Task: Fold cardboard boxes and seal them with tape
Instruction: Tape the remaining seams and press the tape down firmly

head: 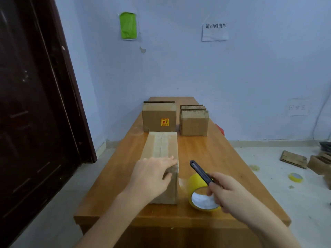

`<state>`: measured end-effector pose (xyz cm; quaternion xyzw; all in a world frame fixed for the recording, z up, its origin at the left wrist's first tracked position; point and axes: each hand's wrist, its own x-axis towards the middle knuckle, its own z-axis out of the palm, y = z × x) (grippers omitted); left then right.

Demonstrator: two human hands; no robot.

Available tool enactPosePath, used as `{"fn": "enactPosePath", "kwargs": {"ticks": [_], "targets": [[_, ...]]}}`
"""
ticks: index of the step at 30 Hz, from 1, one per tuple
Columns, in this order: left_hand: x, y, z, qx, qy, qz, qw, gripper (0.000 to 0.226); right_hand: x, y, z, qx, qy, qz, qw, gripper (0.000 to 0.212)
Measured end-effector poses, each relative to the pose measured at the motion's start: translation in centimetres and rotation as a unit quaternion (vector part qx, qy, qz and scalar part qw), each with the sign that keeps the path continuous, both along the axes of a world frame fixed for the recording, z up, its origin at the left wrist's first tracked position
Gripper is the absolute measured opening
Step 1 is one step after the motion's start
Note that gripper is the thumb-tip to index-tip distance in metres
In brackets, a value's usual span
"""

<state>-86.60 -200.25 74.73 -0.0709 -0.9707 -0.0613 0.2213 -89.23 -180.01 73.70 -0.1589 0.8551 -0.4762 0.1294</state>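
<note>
1. Pale blue walls back a long wooden table (206,154) that runs away from the camera, with a dark brown door (35,113) at the left.
2. On the wall hang a green sheet (128,25) and a white paper notice (215,32) with printed characters.
3. At the near end of the table lies a long cardboard box (161,149), its top seam covered by a strip of clear tape.
4. The left hand (152,178) lies flat on the near end of that box — fingers straight and together, pressing the tape down over the edge.
5. Just right of the box stands a yellow tape roll (202,194) on the table; a stretch of tape runs from it to the box's near corner.
6. The right hand (227,190) pinches a black utility knife (200,171), held above the roll with its tip pointing up and to the left.
7. At the far end stand two more boxes — a labelled cardboard box (159,119) with a yellow-red sticker, and a smaller cardboard box (194,123) to its right.
8. On the floor at the right lie flattened cardboard pieces (293,159) and a second small yellow tape roll (295,177).
</note>
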Motion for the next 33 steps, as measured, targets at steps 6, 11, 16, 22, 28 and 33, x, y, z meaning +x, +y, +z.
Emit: {"fn": "enactPosePath", "kwargs": {"ticks": [6,11,16,22,28,33], "targets": [[-0.1,0.0,-0.1,0.009,-0.007,0.008,1.000,0.043,0.9,-1.7,-0.1,0.101,0.161,-0.009,0.982,0.024],[-0.1,-0.2,-0.1,0.003,-0.004,0.013,1.000,0.042,1.5,-2.3,-0.2,0.081,0.151,-0.030,0.985,0.035],[0.0,0.0,0.0,-0.009,-0.008,0.015,1.000,0.043,2.2,-3.1,-0.4,0.062,0.127,-0.039,0.989,0.040],[-0.1,0.0,-0.1,-0.016,-0.011,0.010,1.000,0.044,3.5,-2.7,-0.5,0.066,0.164,-0.030,0.984,0.038],[0.2,-0.1,0.0,-0.007,-0.010,0.010,1.000,0.044,5.0,-2.6,-1.4,0.088,0.189,-0.012,0.978,0.034],[0.2,-0.3,-0.2,-0.002,-0.003,0.013,1.000,0.044,7.0,-3.6,-2.5,0.088,0.152,0.037,0.984,0.033]]}}
